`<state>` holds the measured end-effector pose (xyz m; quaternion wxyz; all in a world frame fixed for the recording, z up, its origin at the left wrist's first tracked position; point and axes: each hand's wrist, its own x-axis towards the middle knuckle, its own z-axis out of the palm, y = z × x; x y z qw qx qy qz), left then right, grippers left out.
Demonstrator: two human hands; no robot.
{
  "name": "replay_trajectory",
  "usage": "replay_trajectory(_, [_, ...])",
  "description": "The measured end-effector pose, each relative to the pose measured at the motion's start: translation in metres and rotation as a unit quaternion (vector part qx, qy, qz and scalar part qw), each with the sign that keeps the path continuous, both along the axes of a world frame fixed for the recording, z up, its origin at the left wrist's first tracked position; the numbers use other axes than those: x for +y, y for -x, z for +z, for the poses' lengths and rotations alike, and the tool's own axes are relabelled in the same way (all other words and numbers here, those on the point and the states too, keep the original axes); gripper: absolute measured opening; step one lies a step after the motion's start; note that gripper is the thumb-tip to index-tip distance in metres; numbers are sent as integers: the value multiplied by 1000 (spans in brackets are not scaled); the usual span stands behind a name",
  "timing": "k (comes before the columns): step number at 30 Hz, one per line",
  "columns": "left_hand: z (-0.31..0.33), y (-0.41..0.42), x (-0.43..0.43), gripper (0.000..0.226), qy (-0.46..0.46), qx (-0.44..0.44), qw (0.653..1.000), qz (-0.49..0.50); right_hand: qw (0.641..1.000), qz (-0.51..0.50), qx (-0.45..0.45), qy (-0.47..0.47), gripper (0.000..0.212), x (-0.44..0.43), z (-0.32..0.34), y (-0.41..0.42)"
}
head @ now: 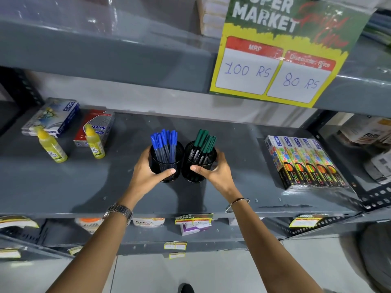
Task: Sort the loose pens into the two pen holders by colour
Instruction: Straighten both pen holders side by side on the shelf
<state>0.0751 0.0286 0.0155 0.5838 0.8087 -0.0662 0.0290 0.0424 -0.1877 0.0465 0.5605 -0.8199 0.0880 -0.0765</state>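
Both mesh holders are being gripped side by side: blue pens (164, 144) in the left hand (148, 172), green pens (204, 144) in the right hand (215, 172). Squeezed together, the tall pens could be tipped out.

The shelf (84, 182) is grey painted metal, smooth with a dull sheen, its paint scuffed in darker patches; the upright at the right (378, 199) is perforated metal angle; the two pen holders (167, 166) (198, 166) are black wire mesh, matt; the blue pens (165, 142) have glossy plastic caps over clear barrels; the green pens (206, 141) have matt-looking plastic caps and black barrels; the glue bottles (53, 146) are translucent yellow plastic; the neon boxes (304, 161) are printed card under shiny film; the price sign (273, 66) is glossy laminated paper; the watch (118, 210) on the left wrist is polished metal; the bangle (237, 203) on the right wrist is thin bright metal.
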Motion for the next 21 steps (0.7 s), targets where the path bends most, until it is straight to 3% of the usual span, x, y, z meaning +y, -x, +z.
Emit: replay_trajectory(21, [1,40,-1,89,-12,31,999,-33,1000,9,13,-1,75,-13,1,41])
